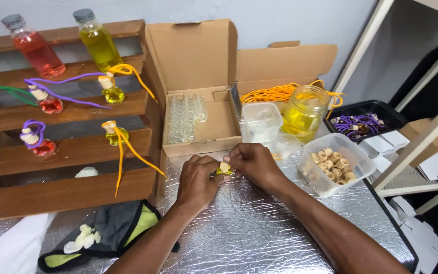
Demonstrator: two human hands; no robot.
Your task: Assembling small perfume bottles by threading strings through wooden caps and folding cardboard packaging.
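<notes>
Head view: both hands (224, 170) pinch a small yellow bottle (223, 169) over a crinkled silver table (259, 228) by a pale wall (290, 20).

The table (259, 238) under my hands is covered in crinkled silver foil, shiny and quilted. Between my left hand (196, 182) and right hand (253, 163) I hold a small glass bottle (223, 171), glossy, with yellow liquid and a pale matt wooden cap. The open boxes (198, 76) are plain brown cardboard, matt and smooth. The rack (67, 152) on my left is dark wood, rough-grained. On it stand clear, glossy bottles of red (34, 45) and yellow (97, 43) liquid with grey caps. The tub (335, 165) of pale wooden rings is cloudy, semi-clear plastic. The jar (305, 111) looks like shiny glass. The cords (275, 94) look like soft orange string.
</notes>
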